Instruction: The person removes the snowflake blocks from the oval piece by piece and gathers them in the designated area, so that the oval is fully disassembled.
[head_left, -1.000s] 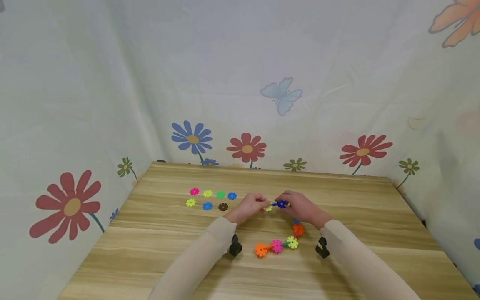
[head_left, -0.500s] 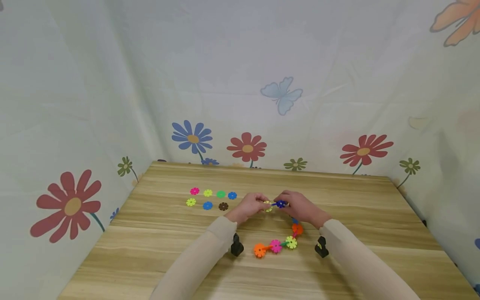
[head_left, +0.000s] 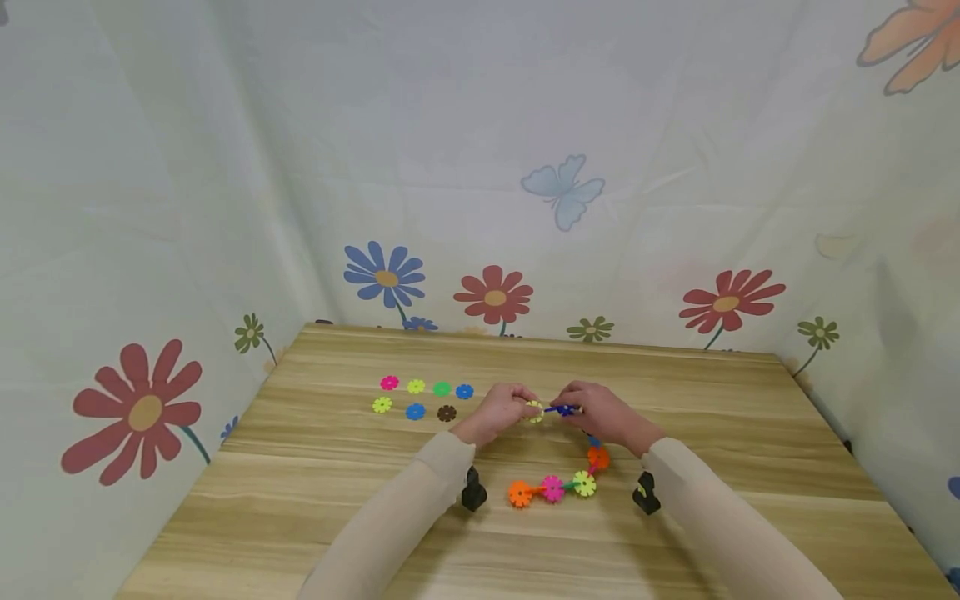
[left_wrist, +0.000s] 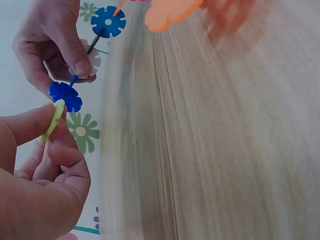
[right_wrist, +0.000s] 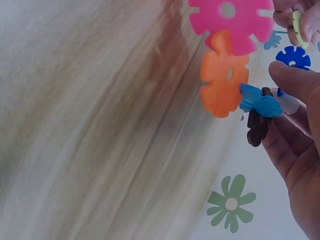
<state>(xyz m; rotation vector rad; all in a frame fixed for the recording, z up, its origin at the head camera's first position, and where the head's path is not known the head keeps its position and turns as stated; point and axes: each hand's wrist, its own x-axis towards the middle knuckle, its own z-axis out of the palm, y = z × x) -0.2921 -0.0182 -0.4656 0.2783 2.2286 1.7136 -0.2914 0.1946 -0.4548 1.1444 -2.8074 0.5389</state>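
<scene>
My left hand pinches a yellow flower-shaped snowflake disc between thumb and fingertips. Facing it, my right hand grips the end of a chain of slotted discs, its thumb and fingers at a white disc. A dark blue disc juts from this end, right at the yellow disc's edge. Below the right hand, the chain runs through brown, light blue and orange discs, then curves back past a yellow disc and a pink disc to an orange end disc.
Left of the hands, loose discs lie in two rows on the wooden table, among them a pink disc, a green disc and a brown disc. A flower-printed curtain surrounds the table's back and sides.
The dark blue disc at the right hand has turned more edge-on, and the chain's lower part has shifted slightly. Both hands stay almost in place, keeping their holds.
</scene>
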